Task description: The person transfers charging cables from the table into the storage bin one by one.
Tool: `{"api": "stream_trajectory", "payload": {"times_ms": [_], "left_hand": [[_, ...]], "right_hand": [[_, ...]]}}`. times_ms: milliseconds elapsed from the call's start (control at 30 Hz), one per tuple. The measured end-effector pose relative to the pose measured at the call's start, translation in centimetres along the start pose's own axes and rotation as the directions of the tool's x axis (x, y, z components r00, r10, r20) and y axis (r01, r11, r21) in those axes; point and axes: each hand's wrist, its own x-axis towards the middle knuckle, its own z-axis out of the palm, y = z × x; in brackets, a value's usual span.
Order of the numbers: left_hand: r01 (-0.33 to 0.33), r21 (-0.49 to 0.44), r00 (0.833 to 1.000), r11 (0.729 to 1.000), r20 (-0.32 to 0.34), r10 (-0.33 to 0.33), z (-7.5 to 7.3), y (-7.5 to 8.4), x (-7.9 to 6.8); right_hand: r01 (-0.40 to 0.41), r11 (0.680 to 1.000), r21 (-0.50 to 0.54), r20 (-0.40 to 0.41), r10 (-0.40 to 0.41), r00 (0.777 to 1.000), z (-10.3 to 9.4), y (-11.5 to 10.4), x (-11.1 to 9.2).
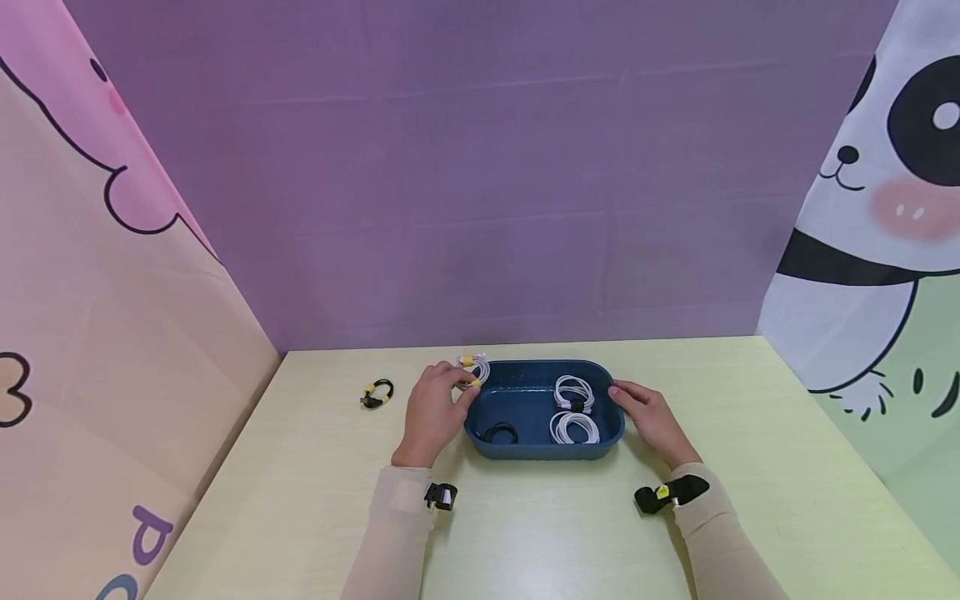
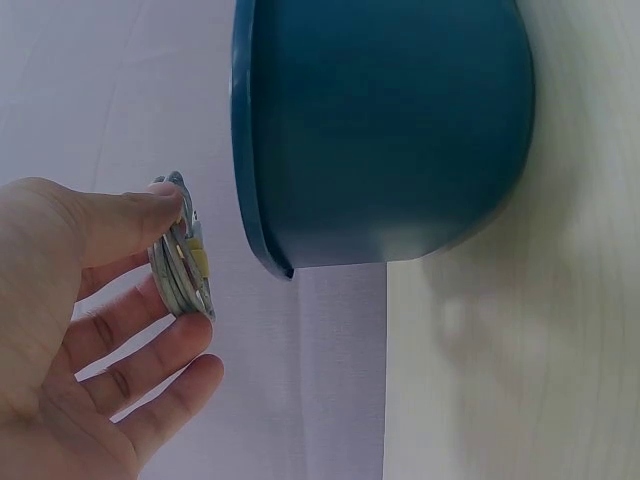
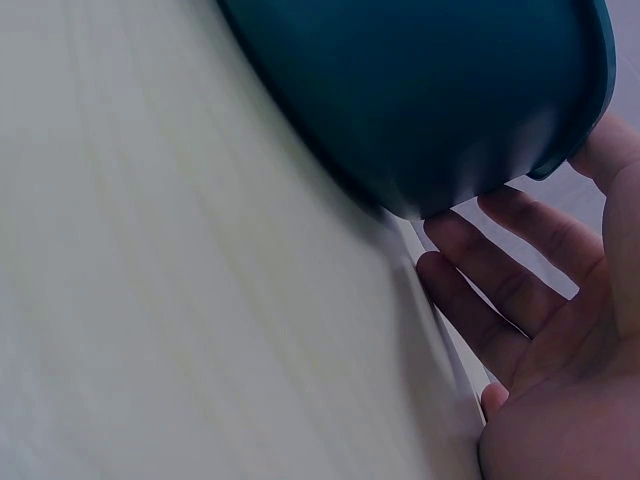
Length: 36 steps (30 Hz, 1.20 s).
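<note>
From the head view, a blue tray (image 1: 525, 414) sits near the middle of the bench's (image 1: 525, 525) far edge. At its far left corner the left hand (image 1: 433, 414) pinches a white cable (image 1: 480, 367) between thumb and fingers; yellow ties seem to keep that coil together, so a light fingertip grip probably suffices. The right hand (image 1: 652, 421) grips the tray's right end by the rim, likely to steady it. Inside, two white coils (image 1: 561, 429) lie one behind the other along the right end, the farther one with a black band at its near side, and a black coil (image 1: 489, 433) rests in the near left corner. A black cable with yellow ties (image 1: 371, 402) lies on the bench, between its far left corner and the tray.

From the left wrist view, the white coil is held above rim level, apart from the tray, perhaps to clear the wall.

From the right wrist view, fingers touch the tray's outer wall while the thumb reaches the rim, apparently bracing it from both sides
</note>
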Motion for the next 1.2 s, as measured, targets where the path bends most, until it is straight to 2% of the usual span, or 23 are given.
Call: {"api": "stream_trajectory", "payload": {"times_ms": [367, 1200], "left_hand": [[-0.016, 0.008, 1.0, 1.0, 0.0, 0.016, 0.06, 0.27, 0.01], [-0.03, 0.008, 0.999, 1.0, 0.015, 0.03, 0.71, 0.27, -0.13]], "right_hand": [[0.027, 1.0, 0.002, -0.003, -0.027, 1.0, -0.06, 0.27, 0.09], [0.031, 0.999, 0.008, -0.007, -0.031, 0.999, 0.03, 0.32, 0.16]]}}
